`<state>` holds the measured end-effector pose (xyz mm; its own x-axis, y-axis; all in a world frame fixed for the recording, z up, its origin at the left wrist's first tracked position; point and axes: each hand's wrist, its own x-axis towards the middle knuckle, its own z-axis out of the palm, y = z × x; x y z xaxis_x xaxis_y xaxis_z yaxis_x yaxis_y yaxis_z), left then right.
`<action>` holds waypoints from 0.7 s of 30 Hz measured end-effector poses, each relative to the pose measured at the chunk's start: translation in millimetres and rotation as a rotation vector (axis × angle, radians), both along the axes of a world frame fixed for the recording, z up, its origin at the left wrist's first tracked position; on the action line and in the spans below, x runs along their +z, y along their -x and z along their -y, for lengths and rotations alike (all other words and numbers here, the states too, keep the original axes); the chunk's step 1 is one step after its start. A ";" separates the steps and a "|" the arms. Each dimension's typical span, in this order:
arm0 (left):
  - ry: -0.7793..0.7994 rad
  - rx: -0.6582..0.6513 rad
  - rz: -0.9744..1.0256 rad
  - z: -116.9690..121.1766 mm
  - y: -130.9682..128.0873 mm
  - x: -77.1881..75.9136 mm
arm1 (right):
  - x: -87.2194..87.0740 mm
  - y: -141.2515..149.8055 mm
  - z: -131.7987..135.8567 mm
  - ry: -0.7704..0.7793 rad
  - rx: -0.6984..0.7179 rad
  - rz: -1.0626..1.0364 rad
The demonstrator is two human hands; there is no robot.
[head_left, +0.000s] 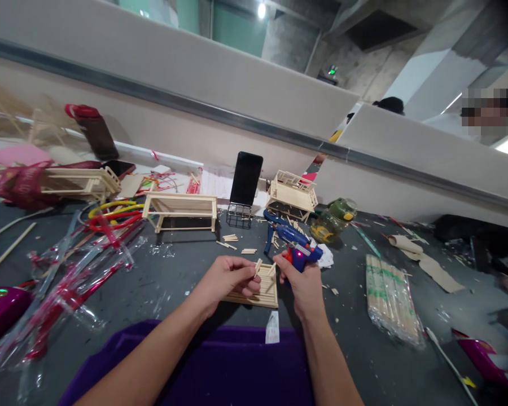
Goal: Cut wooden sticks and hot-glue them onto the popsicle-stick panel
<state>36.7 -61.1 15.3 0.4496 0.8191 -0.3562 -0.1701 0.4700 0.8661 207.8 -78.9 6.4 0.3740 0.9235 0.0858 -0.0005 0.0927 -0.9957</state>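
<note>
Purple item of unclear type [254, 369] lies at the near side, beneath the person's forearms. Beyond the work area, a pale partition [220, 132] bounds the dark table [165, 290]. Toward the rear of the table stands an open wooden frame [182, 197]; right of it, past the phone, a wooden platform model [294, 196] stands on legs. A clear-wrapped packet of sticks [392, 296] lies to the right of the right hand. A green-lidded bottle [334, 220] is located just beside the platform model. A dark phone [246, 177] leans in a black wire stand [239, 216]. The slatted wooden panel [266, 293] lies flat on the table, partly covered by the left hand. Both hands are apart but near each other. The right hand [302, 285] is closed around the handle of a blue glue gun [307, 255], whose indicator glows red. The left hand [235, 279] pinches a short stick [258, 267] between thumb and fingers, above the panel. More short pieces [230, 238] lie loose behind the left hand.
</note>
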 end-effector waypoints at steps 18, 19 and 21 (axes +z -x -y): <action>0.010 -0.114 0.032 6.6 -2.5 1.9 | 7.8 15.3 10.7 -0.065 -0.060 0.220; 0.011 -0.116 0.030 6.7 -2.5 2.2 | 7.3 15.8 11.0 -0.067 -0.057 0.222; 0.009 -0.119 0.027 6.9 -2.6 2.7 | 6.8 16.6 11.4 -0.072 -0.053 0.228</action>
